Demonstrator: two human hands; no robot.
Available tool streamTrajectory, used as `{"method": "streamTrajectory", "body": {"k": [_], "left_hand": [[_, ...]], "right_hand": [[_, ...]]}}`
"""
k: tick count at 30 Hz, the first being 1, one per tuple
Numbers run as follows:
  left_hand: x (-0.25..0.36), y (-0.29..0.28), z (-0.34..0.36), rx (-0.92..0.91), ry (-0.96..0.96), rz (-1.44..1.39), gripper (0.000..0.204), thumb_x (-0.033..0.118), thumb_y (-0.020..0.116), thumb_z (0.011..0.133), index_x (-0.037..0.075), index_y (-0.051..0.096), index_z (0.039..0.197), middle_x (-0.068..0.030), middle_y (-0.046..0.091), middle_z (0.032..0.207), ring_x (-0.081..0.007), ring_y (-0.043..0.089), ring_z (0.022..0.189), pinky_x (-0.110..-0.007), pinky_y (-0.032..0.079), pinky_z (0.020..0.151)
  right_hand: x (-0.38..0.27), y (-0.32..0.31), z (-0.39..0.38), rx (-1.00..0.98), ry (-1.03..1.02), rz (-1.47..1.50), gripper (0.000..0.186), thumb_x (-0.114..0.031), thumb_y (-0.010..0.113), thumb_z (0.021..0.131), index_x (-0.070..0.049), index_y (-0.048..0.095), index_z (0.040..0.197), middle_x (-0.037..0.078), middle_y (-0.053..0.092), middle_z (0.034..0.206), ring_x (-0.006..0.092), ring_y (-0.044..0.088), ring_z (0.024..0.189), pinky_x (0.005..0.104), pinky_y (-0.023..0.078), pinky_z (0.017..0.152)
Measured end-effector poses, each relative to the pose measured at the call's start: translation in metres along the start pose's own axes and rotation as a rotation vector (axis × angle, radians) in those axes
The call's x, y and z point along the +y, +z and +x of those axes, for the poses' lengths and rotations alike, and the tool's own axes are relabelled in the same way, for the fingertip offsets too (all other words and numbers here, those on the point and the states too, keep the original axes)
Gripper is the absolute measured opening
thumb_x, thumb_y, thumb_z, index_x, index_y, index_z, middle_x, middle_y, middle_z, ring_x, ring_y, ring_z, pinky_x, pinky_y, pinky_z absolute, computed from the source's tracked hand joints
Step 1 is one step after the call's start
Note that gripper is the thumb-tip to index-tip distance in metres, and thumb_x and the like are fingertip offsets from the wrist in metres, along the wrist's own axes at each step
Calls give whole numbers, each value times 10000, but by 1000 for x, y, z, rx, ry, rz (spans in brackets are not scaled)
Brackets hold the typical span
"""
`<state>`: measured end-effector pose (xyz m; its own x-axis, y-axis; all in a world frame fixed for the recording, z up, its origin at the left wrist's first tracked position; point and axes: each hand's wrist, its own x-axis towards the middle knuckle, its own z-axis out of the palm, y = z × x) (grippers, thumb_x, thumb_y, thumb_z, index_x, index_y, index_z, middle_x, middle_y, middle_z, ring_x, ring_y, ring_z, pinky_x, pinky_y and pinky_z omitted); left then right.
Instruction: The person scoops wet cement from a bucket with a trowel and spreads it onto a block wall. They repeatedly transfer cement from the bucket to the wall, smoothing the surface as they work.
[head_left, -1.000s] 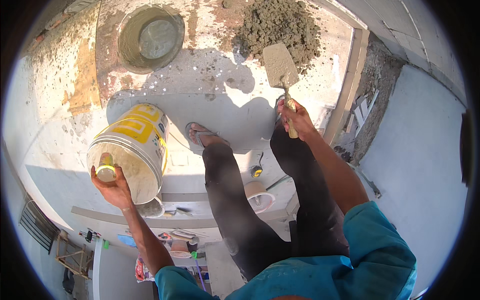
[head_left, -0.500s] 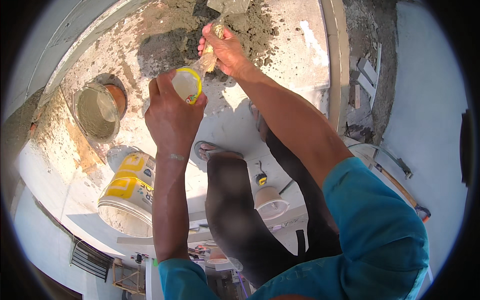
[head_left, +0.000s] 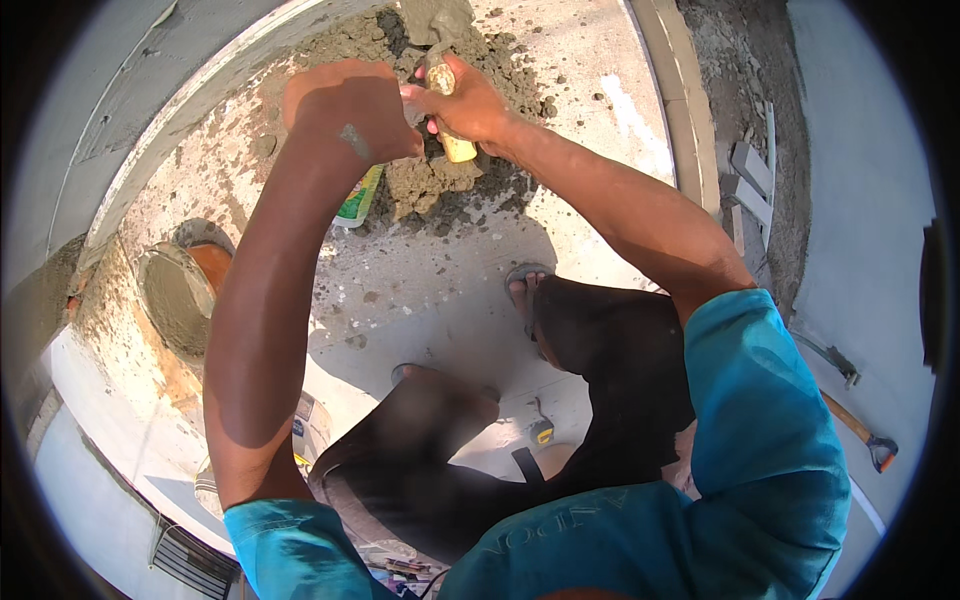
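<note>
My right hand (head_left: 468, 105) is wrapped round the yellowish handle (head_left: 458, 148) of a trowel. The trowel's blade (head_left: 437, 20) points away from me, grey with mortar, at the top of the view. My left hand (head_left: 345, 105) is closed on a small plastic tub (head_left: 358, 200); the hand and wrist cover most of it, and its green and white printed side shows below. Both hands are close together over a heap of wet grey mortar (head_left: 430, 185) on the ground.
To the left stands a bucket (head_left: 178, 300) holding grey mix. A larger bucket (head_left: 312, 430) is partly behind my left forearm. A tape measure (head_left: 542, 431) lies near my feet. At right are light blocks (head_left: 752, 168) and a wooden-handled tool (head_left: 850, 418). A wall (head_left: 90, 120) curves along the left.
My left hand has gone forward with the tub and turned over, so the tub's yellow rim no longer shows. The trowel handle now points down toward me. My legs have shifted apart.
</note>
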<state>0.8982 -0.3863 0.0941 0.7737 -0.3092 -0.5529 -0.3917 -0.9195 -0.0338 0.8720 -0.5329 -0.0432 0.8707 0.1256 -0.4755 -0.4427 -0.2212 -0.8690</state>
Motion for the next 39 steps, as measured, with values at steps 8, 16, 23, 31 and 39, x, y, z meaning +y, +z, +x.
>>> {"method": "streamTrajectory", "body": {"k": [8,16,23,31,39], "left_hand": [[-60,90,-46,256,-93,-472,507,505,757,745,72,741,1008,-156,742,886,-339,716,837,-433,562,772],[-67,164,-174,462,-371,-572,449,294,827,821,58,672,1170,-159,743,1006,-265,728,892,-355,551,807],[-82,193,-241,458,-540,-688,454,155,827,835,-19,634,1207,-122,725,1038,-193,683,960,-329,537,867],[-71,213,-258,613,-362,-752,479,85,796,876,-11,582,1294,-104,662,1162,-168,644,1046,-316,537,908],[-69,253,-277,656,-469,-945,484,68,773,896,15,567,1330,-109,618,1258,-182,617,1099,-321,509,969]], "right_hand": [[-30,-70,-55,23,-196,-772,732,-512,557,994,21,398,1469,286,656,1169,377,685,1040,506,527,939],[73,-39,-73,-185,-105,-1183,575,-447,501,1038,105,536,1193,254,661,674,428,717,758,508,575,716],[78,-9,-79,-112,-63,-1227,518,-378,447,1047,116,512,1187,289,705,869,451,709,889,515,583,813],[58,-43,-118,-139,-90,-1075,596,-490,462,1035,83,597,1126,297,699,909,453,700,910,516,566,794],[116,-125,-176,-199,150,-670,602,-566,492,1016,13,573,1163,98,592,591,221,641,516,367,544,560]]}}
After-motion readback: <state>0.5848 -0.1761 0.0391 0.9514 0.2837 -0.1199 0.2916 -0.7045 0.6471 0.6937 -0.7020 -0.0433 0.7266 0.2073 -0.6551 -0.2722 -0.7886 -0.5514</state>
